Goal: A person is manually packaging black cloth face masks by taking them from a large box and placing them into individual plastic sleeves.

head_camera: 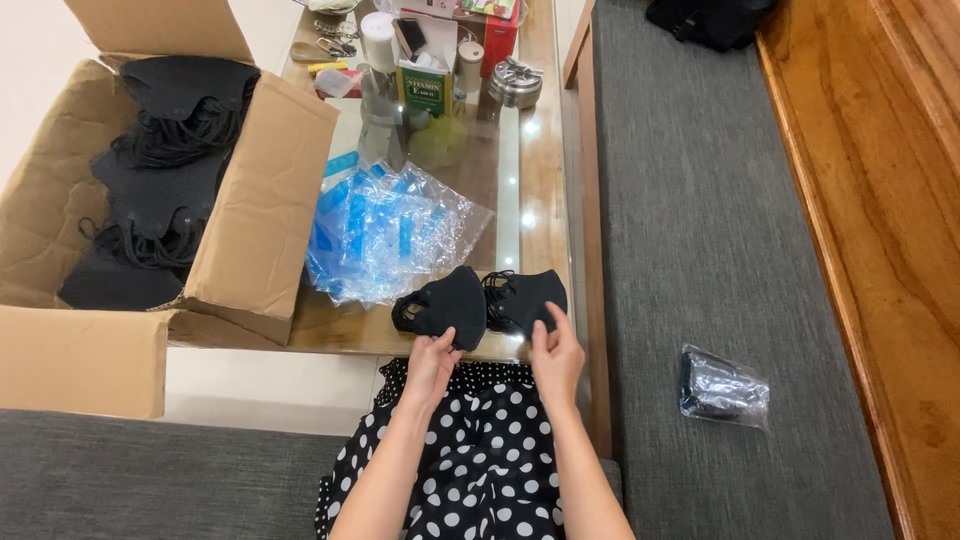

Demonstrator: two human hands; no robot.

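Views: one only, worn on the person's head.
Direction: looks steeply down and forward over the lap.
Distance: near; the tabletop (pixel 520 190) fills the upper middle.
Edges: cardboard box (pixel 250 220) left, grey cushion (pixel 700 250) right.

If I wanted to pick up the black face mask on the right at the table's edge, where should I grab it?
Probably by the lower edge of the right black mask, coming from the near side of the table. That edge faces the person and lies open at the table's rim, where the right hand already touches it. The tangled ear loops on its left side lie against the left black mask, so pulling there might drag both.
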